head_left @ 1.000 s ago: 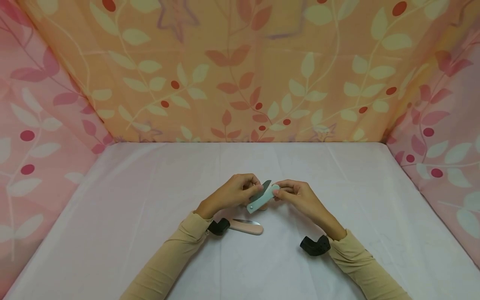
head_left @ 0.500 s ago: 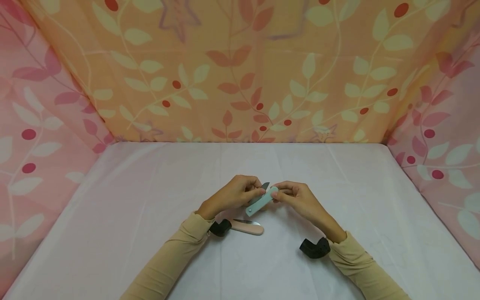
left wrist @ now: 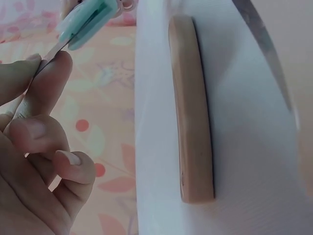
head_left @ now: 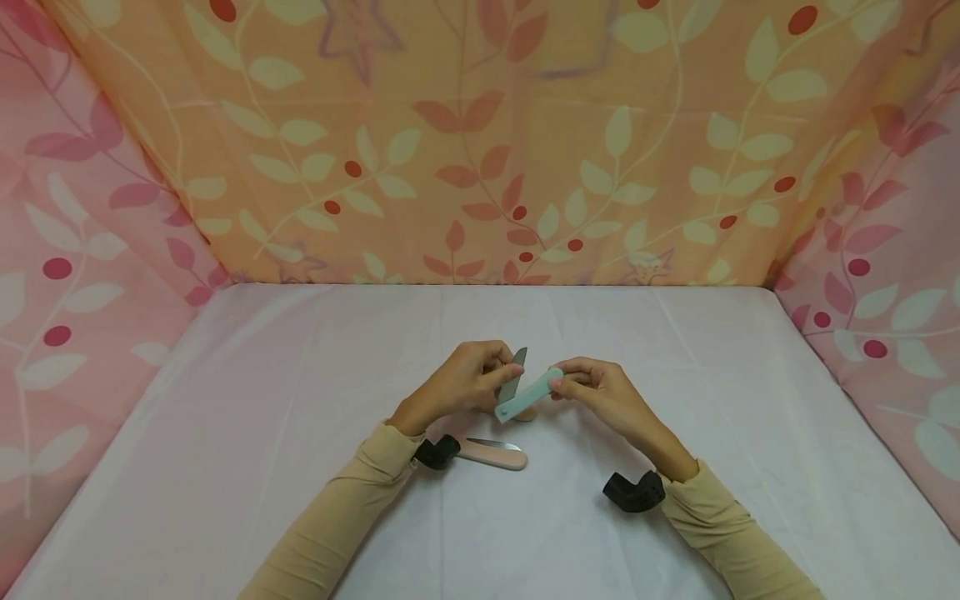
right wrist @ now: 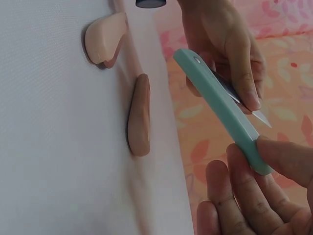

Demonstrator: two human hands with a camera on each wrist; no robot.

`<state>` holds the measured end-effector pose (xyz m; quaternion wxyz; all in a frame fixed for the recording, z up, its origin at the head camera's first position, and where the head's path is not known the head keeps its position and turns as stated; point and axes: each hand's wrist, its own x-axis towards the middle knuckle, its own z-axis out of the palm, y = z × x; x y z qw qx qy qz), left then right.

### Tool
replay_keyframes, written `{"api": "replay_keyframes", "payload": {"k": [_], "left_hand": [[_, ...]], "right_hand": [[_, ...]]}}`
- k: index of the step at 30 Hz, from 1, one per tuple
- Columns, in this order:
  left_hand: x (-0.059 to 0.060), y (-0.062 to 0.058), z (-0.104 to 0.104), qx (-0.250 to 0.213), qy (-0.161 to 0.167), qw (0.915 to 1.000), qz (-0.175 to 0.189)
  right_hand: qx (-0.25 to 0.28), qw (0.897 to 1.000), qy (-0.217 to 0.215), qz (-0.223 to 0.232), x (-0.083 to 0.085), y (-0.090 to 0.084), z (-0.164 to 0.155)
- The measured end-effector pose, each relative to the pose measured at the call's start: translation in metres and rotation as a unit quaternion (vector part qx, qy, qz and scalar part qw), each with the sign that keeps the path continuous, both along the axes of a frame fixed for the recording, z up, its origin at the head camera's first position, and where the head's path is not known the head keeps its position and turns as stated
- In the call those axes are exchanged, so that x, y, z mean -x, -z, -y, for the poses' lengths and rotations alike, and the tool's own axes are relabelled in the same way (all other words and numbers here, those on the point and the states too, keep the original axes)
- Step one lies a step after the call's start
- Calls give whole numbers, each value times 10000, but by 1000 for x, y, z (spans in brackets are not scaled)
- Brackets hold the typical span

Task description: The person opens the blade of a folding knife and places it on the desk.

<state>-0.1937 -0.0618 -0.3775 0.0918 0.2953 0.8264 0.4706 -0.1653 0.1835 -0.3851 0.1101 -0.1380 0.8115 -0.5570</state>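
Nearest the person, at about six o'clock from the hands, a pink-handled folding knife with a partly raised steel blade (head_left: 495,452) lies on the white cloth-covered table (head_left: 300,400). In the right wrist view another small pink rounded piece (right wrist: 104,39) rests on the cloth just beside it. Above the table, the left hand (head_left: 465,385) pinches the grey metal blade (head_left: 514,379) between thumb and forefinger, the other fingers curled. At its three o'clock, the right hand (head_left: 600,393) grips the far end of the mint-green plastic knife handle (head_left: 528,395), held clear of the cloth. The blade stands angled out from the handle, hinged at the lower end. At twelve o'clock hangs an orange leaf-patterned curtain (head_left: 480,133).
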Motion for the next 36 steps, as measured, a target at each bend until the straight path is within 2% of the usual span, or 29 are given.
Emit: {"api": "replay_keyframes", "payload": {"k": [19, 27, 36], "left_hand": [[3, -6, 11, -311, -568, 9974, -309], [5, -5, 12, -541, -382, 9977, -168], [4, -6, 11, -384, -279, 9988, 131]], "right_hand": [[222, 9992, 311, 85, 8, 0, -9], [164, 9997, 186, 8, 8, 1, -9], [-93, 9999, 114, 18, 6, 1, -7]]}}
